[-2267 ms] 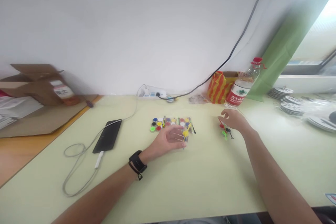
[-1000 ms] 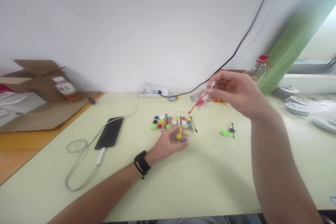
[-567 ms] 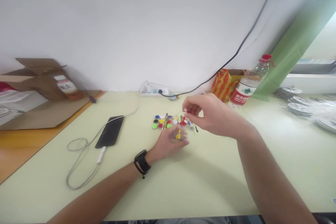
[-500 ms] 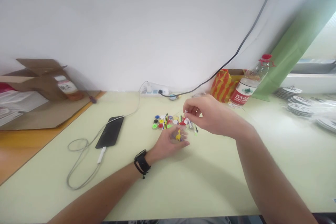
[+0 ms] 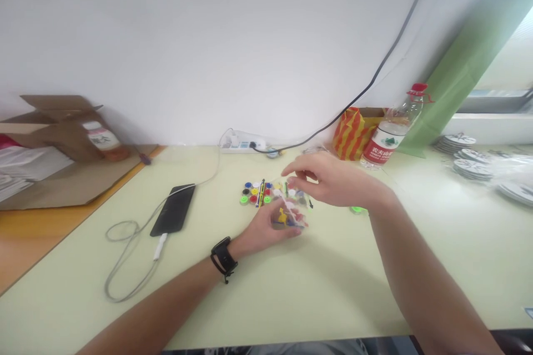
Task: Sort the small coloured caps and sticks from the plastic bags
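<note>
My left hand (image 5: pixel 266 226), with a black watch (image 5: pixel 224 256) on its wrist, is curled around a clear plastic bag (image 5: pixel 293 217). Inside the bag are a yellow piece (image 5: pixel 282 215) and some white, red and blue ones, too small to name. Just above it, my right hand (image 5: pixel 318 177) hovers with thumb and forefinger apart and nothing between them. A blurred white piece (image 5: pixel 286 199) shows between the two hands. Behind them lie rows of small coloured discs (image 5: pixel 253 192) and a dark-and-yellow strip (image 5: pixel 261 193). My right hand partly hides the right-hand pieces.
A phone (image 5: pixel 172 211) with a white cable lies at left, beyond it an open cardboard box (image 5: pixel 62 177). A power strip (image 5: pixel 244 144) sits by the wall. A water bottle (image 5: pixel 389 133) and a striped bag (image 5: pixel 353 136) stand at back right, near stacked discs (image 5: pixel 474 169).
My right thumb and forefinger have parted and let go of a small white piece. More white and red shows in my left hand. A green disc has come into view under my right wrist.
</note>
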`<state>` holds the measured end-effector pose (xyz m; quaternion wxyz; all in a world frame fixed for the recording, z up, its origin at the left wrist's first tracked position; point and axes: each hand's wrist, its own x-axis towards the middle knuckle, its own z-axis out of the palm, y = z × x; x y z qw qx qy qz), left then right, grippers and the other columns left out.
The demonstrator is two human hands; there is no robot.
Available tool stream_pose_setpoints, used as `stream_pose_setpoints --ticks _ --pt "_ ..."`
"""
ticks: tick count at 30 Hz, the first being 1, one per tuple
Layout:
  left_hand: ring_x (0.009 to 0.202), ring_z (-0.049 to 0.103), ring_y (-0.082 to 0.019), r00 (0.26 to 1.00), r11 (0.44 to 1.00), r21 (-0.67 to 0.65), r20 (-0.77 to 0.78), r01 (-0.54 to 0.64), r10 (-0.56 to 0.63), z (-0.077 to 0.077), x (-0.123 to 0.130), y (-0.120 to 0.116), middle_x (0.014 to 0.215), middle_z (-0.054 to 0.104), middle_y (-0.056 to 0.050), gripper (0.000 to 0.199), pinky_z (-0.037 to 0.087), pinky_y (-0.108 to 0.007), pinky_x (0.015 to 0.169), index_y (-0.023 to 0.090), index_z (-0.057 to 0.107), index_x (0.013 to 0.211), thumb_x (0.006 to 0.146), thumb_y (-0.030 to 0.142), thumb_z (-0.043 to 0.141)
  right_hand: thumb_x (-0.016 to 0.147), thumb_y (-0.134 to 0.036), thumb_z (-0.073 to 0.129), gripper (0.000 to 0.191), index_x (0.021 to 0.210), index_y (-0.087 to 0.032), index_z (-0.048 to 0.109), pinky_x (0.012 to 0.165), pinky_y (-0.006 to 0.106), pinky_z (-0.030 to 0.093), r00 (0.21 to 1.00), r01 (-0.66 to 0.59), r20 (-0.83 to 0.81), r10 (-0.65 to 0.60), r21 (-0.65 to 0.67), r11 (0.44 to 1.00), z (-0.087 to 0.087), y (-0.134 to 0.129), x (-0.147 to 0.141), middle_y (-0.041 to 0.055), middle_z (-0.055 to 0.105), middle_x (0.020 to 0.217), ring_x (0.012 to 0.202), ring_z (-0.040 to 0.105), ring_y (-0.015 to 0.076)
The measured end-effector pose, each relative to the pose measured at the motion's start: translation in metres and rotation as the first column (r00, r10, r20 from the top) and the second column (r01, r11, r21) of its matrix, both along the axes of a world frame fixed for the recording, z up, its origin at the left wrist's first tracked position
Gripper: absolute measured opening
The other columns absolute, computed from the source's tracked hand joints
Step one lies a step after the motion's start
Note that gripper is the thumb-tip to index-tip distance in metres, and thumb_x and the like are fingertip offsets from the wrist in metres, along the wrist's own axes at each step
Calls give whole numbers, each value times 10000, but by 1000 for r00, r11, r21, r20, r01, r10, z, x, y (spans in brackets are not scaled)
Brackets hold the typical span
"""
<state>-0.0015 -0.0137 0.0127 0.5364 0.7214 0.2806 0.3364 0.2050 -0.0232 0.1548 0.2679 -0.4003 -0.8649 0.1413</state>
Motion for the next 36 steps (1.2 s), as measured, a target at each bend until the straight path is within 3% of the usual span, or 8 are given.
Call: stream_pose_setpoints --ticks 7,12,14,18,22,26,31,36 --pt "1067 723 -272 999 995 -84 13 45 -44 -1 0 -2 1251 721 -128 596 586 -376 881 214 591 1368 839 386 805 957 -376 578 246 1034 -224 755 560 283 370 994 97 37 -98 33 995 22 1 30 -7 637 679 598 531 143" --pt "1071 700 -255 992 1000 24 -130 -7 10 2 -3 -1 1191 743 -97 532 586 -323 801 243 649 1310 830 408 807 916 -462 607 267 1017 -269 762 643 300 454 947 268 225 -231 -152 951 3 29 89 35 726 908 757 636 190" --pt "1106 690 -258 991 1000 18 -134 12 -9 2 -5 -1 1187 749 -97 562 582 -325 815 249 615 1339 833 403 805 809 -474 717 263 940 -254 777 667 312 486 886 391 377 -269 -300 870 -16 46 113 64 735 990 827 668 226" --pt "1101 704 -259 996 996 -58 -65 60 -64 5 -8 0 1162 757 -111 522 589 -357 845 225 565 1307 858 378 782 637 -476 833 384 914 -216 773 673 304 508 811 496 578 -91 -595 632 -60 80 136 73 745 936 833 684 235" --pt "1155 691 -284 999 992 -119 -13 38 -39 14 -11 4 1162 749 -111 372 596 -344 829 201 612 1089 816 338 824 531 -396 875 407 856 -178 761 659 281 514 815 474 579 24 -690 547 -91 101 129 52 725 785 797 684 223" --pt "1071 728 -287 999 983 -180 43 26 -18 15 -7 7 1149 752 -130 419 589 -368 873 169 672 1126 800 366 844 505 -269 853 388 872 -180 763 630 270 519 810 500 586 -8 -685 529 -102 107 127 35 711 723 770 696 225" --pt "1080 736 -280 994 950 -310 104 49 -18 -4 -2 7 1170 745 -133 628 573 -394 928 191 560 1379 845 404 813 559 -231 821 265 808 -175 750 644 280 551 841 517 517 -159 -681 518 -87 95 143 65 738 745 757 719 228" --pt "1039 743 -270 999 974 -223 40 30 -22 -12 -2 6 1099 767 -117 701 578 -359 860 214 549 1380 779 373 872 739 -268 751 138 834 -167 740 706 329 578 865 502 281 -416 -522 690 -46 70 149 121 771 864 799 733 242"
